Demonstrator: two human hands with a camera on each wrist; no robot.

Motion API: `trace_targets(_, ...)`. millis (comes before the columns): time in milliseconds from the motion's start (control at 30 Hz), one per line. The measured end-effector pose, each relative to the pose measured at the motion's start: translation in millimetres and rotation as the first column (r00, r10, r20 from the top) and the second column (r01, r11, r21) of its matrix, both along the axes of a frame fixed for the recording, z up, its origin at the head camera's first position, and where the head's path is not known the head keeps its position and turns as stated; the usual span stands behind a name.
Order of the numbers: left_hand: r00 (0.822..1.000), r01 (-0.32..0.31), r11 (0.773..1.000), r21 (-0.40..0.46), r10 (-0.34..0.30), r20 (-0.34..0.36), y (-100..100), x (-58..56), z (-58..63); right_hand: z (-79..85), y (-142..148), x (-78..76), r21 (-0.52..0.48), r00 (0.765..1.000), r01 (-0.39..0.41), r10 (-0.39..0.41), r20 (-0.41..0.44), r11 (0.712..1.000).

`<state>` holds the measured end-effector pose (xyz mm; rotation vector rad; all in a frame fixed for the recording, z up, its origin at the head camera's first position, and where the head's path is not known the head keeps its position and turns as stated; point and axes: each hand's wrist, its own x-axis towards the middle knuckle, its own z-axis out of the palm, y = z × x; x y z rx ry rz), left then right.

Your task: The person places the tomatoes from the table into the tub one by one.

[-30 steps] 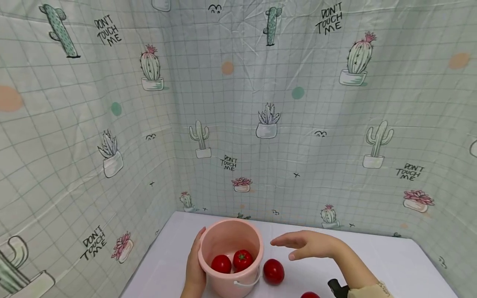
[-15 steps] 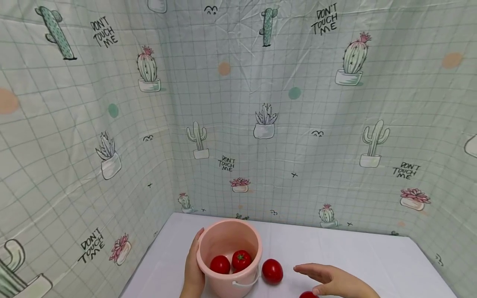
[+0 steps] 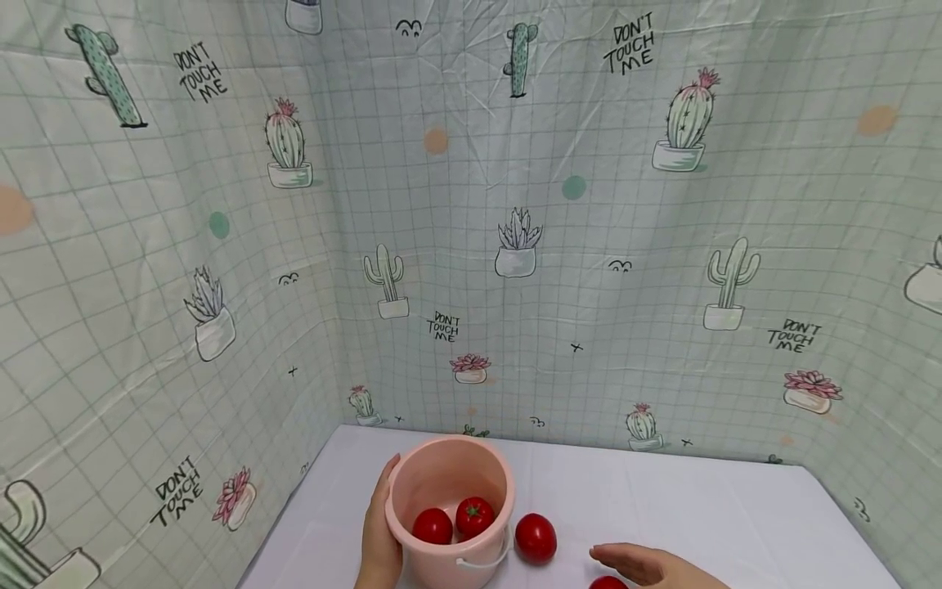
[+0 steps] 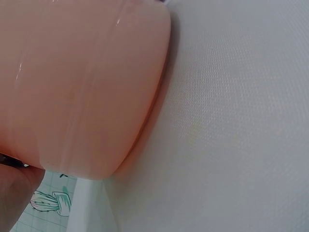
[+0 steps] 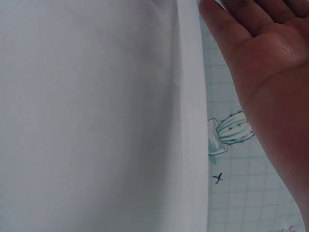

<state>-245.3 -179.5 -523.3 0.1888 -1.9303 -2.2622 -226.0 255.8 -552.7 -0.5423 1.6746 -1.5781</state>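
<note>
A pink bucket [image 3: 449, 559] with a white handle stands on the table, and two tomatoes [image 3: 474, 517] lie inside it. My left hand [image 3: 381, 532] holds the bucket's left side, its fingers following the curved wall up to the rim. In the left wrist view the bucket's wall [image 4: 91, 87] fills the upper left. Just right of the bucket lies a smooth red tomato [image 3: 536, 538]. Another red tomato [image 3: 607, 583] is cut off by the bottom edge. My right hand [image 3: 655, 566] hovers just above and right of it, fingers extended; the right wrist view shows its palm [image 5: 275, 63].
The white table [image 3: 699, 499] runs back to a hanging cloth [image 3: 574, 311] printed with cacti and a grid. The cloth also encloses the left and right sides. The table's left edge passes close to my left hand.
My right hand has come down and toward me, from above the table beside the bucket to the tomato at the bottom edge. My left hand keeps its place on the bucket.
</note>
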Motion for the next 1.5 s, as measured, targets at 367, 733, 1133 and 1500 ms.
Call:
trace_targets(367, 1.0, -0.007, 1.0, 0.014, 0.007, 0.018, 1, -1.5, -1.1, -13.6, 2, -1.0, -0.096, 0.994, -0.113, 0.112, -0.018, 0.989)
trace_targets(733, 1.0, -0.008, 1.0, -0.003, 0.008, 0.008, 0, -1.5, -2.2, -14.9, 0, -1.7, -0.094, 0.979, -0.184, 0.173, -0.109, 0.978)
trace_targets(1133, 1.0, -0.01, 1.0, 0.007, 0.01, 0.016, 1, -0.4, -0.9, -22.5, -1, -5.4, -0.024, 0.947, -0.202, 0.189, -0.261, 0.979)
trace_targets(1500, 1.0, 0.001, 1.0, 0.012, -0.001, 0.027, 0, -0.1, 1.0, -23.1, -1, -6.7, -0.017, 0.926, -0.195, 0.179, -0.333, 0.981)
